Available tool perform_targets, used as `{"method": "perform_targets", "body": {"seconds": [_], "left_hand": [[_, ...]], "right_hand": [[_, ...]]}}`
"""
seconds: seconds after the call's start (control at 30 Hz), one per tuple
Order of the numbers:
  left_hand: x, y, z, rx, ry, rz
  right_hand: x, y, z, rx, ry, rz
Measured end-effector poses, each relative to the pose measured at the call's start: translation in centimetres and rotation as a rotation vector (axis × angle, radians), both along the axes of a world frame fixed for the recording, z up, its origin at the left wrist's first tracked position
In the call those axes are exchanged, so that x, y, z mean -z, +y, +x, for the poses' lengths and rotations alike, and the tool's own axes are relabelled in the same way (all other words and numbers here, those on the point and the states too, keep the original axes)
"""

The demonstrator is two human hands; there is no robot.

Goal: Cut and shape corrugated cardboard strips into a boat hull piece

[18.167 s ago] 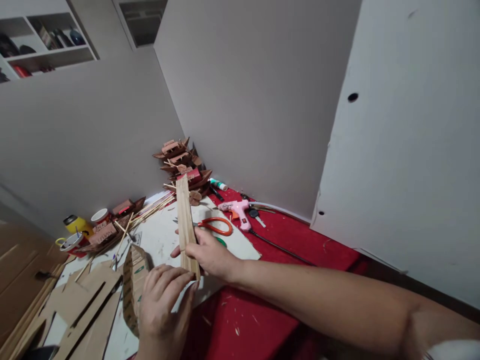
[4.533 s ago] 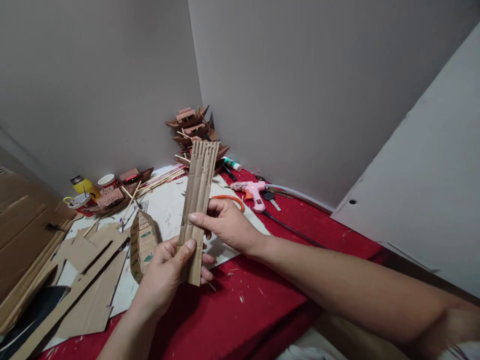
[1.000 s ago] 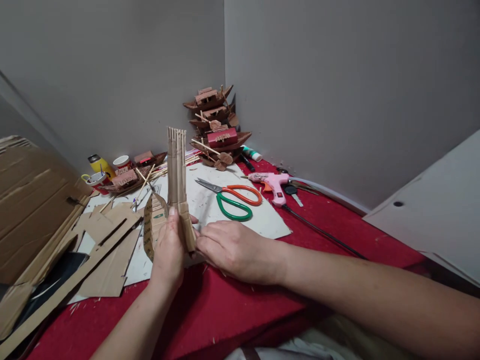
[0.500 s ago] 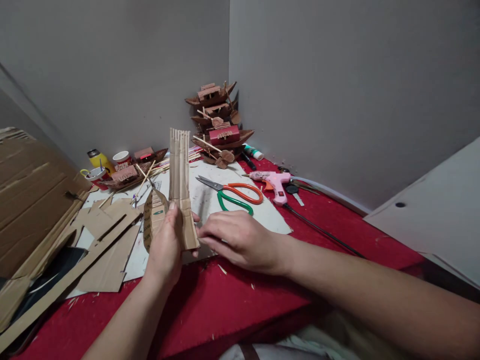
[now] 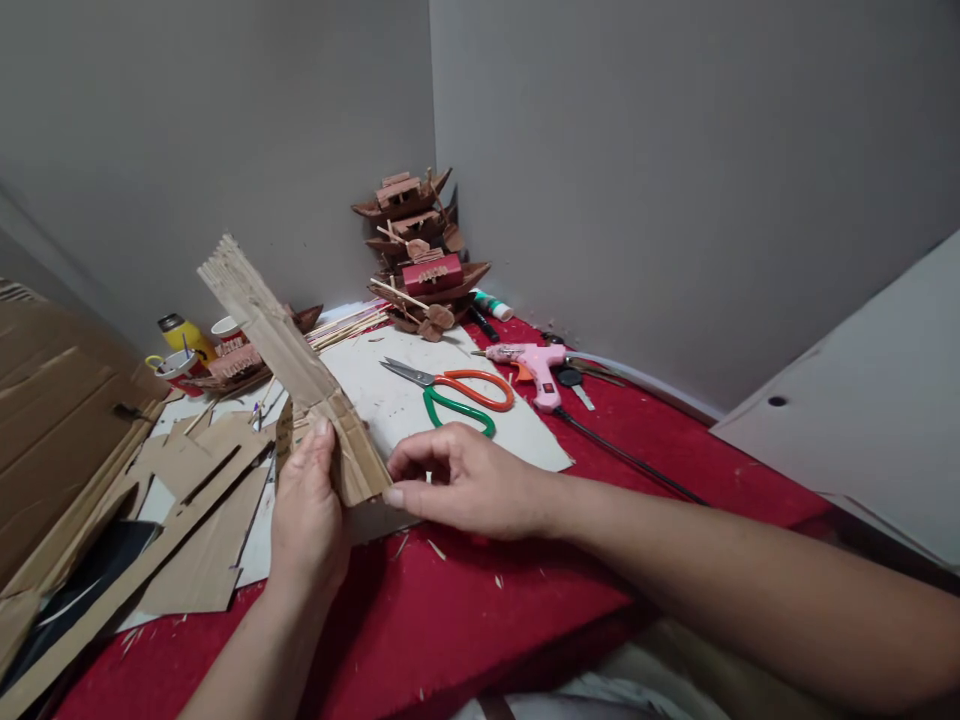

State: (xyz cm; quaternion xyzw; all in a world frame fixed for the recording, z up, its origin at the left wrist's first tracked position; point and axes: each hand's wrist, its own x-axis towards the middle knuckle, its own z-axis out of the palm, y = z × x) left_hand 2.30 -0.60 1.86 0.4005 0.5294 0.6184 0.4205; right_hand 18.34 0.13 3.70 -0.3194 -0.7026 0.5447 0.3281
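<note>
A red-covered table (image 5: 465, 630) carries a white sheet (image 5: 360, 370), where orange-and-green-handled scissors (image 5: 442, 380) lie flat. Right of the scissors, a pink glue gun (image 5: 540, 362) and a key (image 5: 583, 395) rest on the red surface. Beyond the scissors are stacked model boats (image 5: 427, 268) and a green-and-white tube (image 5: 493, 305); cut cardboard (image 5: 201, 572) spreads well to the scissors' left, and pale shavings (image 5: 436, 549) dot the red on the scissors' near side.
</note>
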Motion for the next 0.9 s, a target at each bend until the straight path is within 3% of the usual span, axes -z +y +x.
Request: {"method": "perform_targets", "body": {"seconds": [0.13, 0.3, 0.43, 0.53, 0.63, 0.7, 0.9], "left_hand": [[-0.4, -0.4, 0.3, 0.133, -0.110, -0.032], [-0.4, -0.8, 0.9, 0.202, -0.014, -0.025], [-0.5, -1.4, 1.1, 0.058, 0.325, 0.130], [-0.7, -2.0, 0.7, -0.079, 0.673, 0.412], [-0.8, -2.3, 0.2, 0.055, 1.021, 0.762], [-0.9, -2.2, 0.2, 0.171, 1.166, 0.877], [-0.9, -1.8, 0.5, 0.198, 1.303, 0.850]], "right_hand": [[0.1, 0.3, 0.2, -0.076, 0.127, -0.161], [0.9, 1.0, -0.5, -0.048, 0.172, -0.264], [0.9, 1.7, -0.7, 0.081, 0.151, -0.312], [0.6, 2.4, -0.2, 0.200, 0.184, -0.273], [0.3, 2.9, 0.4, 0.258, 0.221, -0.227], [0.1, 3.0, 0.6, 0.286, 0.226, -0.185], [-0.3, 2.8, 0.8, 0.331, 0.211, -0.094]]}}
